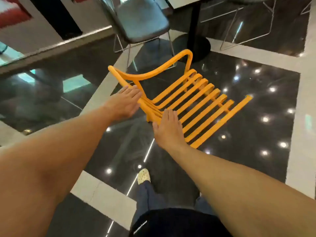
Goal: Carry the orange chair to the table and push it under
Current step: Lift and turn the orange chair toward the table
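The orange chair (193, 100) has a slatted seat and a curved back rail, and I hold it out in front of me above the dark glossy floor. Its legs are hidden beneath the seat. My left hand (125, 101) grips the back frame on the chair's left side. My right hand (168, 128) is clasped over the slats where seat and back meet. The table (183, 1) stands just beyond the chair, showing a white top edge on a black pedestal column (195, 23) with a round base (196, 47).
A grey padded chair (142, 19) on thin metal legs stands left of the pedestal. Another wire-legged chair (248, 29) sits at the table's far right. A wall with a dark panel (56, 16) runs along the left. My foot (144, 176) is below the chair.
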`<state>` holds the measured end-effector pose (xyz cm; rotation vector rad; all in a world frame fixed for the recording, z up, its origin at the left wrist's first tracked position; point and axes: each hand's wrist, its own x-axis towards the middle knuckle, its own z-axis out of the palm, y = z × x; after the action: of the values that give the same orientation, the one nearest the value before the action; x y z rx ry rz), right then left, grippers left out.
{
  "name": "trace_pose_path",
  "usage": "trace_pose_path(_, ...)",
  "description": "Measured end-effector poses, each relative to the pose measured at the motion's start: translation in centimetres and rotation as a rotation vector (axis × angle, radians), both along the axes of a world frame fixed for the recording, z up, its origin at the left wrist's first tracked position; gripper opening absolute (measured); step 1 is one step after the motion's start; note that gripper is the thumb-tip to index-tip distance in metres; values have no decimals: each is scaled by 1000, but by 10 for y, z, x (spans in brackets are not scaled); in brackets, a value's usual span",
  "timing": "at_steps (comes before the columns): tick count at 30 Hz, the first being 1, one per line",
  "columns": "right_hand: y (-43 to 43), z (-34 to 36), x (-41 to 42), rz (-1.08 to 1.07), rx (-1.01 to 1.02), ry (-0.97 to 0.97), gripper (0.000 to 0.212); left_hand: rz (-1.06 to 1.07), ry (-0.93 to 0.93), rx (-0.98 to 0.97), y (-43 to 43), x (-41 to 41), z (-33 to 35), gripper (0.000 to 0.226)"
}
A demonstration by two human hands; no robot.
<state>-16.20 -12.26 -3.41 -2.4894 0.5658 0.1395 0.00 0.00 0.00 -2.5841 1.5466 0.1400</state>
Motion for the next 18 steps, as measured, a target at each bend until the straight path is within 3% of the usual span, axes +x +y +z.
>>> trace_pose_path(5, 42, -29, 14, -253, -26, 126, 54, -142, 95, 84, 13, 48, -38, 55)
trace_pose_path(10, 53, -41, 26, -446, -66, 113, 48, -271, 143, 155, 23, 103, -57, 57)
trace_pose_path(15, 62, -48, 35, -480, -262, 187, 41, -266, 182, 170, 18, 139, -63, 55)
trace_pose_path(18, 58, -52, 37, -504, -275, 170, 40, -313, 167, 197, 13, 142, -64, 69)
